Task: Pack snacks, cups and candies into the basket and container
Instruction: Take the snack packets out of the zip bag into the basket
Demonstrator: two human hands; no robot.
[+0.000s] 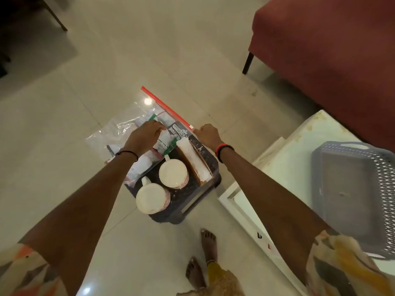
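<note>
Nearest the wearer, a dark basket (193,207) is observed on the floor, holding two white cups (173,172) side by side and a flat carton (195,161) stood on edge along its right wall. A clear zip bag (136,116) of snack packets is found draped over the basket's far left rim, its bulk lying on the floor beyond. The bag's red zip strip (165,106) is noted running diagonally, from far left down to the near right. The left hand (144,135) is pressed onto the bag's middle, fingers curled. The right hand (208,133) is closed at the strip's near end; the pinch itself cannot be confirmed. An empty grey basket (350,195) is seen on the white table (277,167), well apart to the right.
</note>
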